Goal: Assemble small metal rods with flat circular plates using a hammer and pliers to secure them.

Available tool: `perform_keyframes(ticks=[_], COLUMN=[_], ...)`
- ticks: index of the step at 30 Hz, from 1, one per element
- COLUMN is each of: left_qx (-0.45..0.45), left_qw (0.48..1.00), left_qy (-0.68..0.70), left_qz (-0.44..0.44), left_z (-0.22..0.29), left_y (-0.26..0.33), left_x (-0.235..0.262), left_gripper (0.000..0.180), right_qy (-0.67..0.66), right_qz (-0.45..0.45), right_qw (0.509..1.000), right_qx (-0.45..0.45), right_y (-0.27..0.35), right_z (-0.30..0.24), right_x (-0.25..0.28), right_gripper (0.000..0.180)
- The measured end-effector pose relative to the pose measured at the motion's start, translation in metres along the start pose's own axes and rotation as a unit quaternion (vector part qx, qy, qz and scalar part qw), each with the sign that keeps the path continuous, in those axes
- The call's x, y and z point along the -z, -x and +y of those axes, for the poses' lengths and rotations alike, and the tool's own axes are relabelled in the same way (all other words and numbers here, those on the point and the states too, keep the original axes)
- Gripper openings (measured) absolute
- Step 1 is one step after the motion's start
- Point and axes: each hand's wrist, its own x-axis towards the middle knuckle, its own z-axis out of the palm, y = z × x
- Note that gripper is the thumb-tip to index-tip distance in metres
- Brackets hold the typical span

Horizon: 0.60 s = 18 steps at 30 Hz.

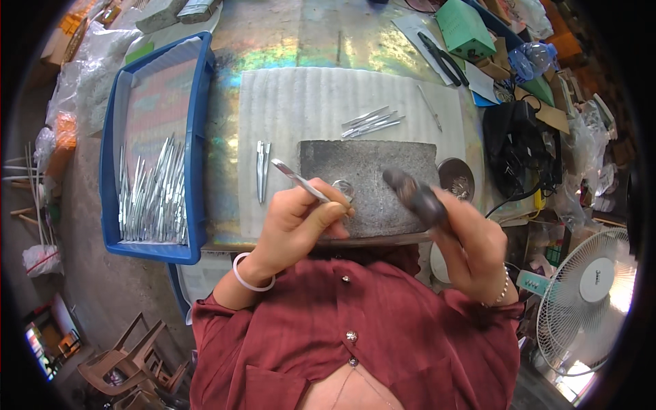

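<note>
My left hand (307, 208) is closed, pinching slim silver metal tweezers (295, 176) that slant up and left from its fingers. A small shiny round piece (343, 186) shows right behind those fingers, on the dark grey block (369, 154). In my right hand (471, 246) is a dark hammer (413, 195), tilted over the block's right part and somewhat blurred. Similar silver tweezers (262, 172) lie left of the block on a white foam sheet (294, 102). Several more slim silver pieces (372, 123) lie beyond the block.
A blue tray (203, 137) at the left holds many slim silver pieces. Right of the block stands a round dish (456, 179) with small metal bits. Pliers (444, 60), a green box (466, 31), a black bag (516, 150) and a fan (591, 294) are at the right.
</note>
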Motion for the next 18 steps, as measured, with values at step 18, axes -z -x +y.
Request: perform_keyframes(ticks=[18], left_qx=[0.120], left_qw=[0.971], left_qy=[-0.022], left_qz=[-0.207], left_z=[0.000], left_y=[0.022], left_x=[-0.014], left_gripper=[0.020], right_qy=[-0.594], right_qz=[-0.207], right_qw=[0.717], right_qx=[-0.300], right_y=[-0.016], right_z=[0.027], right_x=[-0.063], right_gripper=[0.023])
